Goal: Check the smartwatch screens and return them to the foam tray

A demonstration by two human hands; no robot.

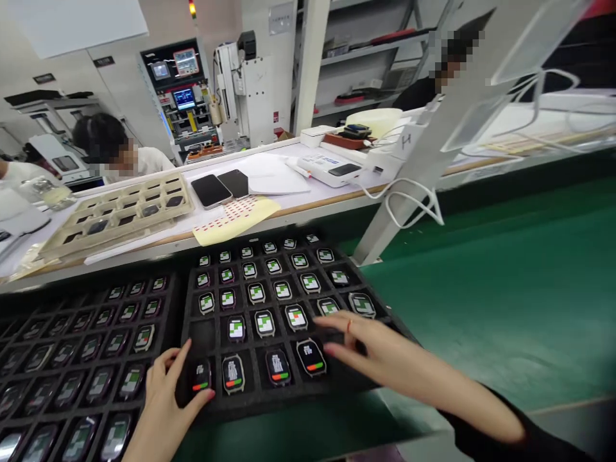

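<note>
Touching the black foam tray of small lit watches, our left hand and right hand lie open and empty; lifting one needs fingertips.

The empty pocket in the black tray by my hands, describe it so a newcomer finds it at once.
On the green belt lie two black foam trays; take the right tray, under the right hand. In its left column, just above the watch by the left hand, sits the empty pocket: bare foam, while neighbouring pockets hold lit watches.
</note>
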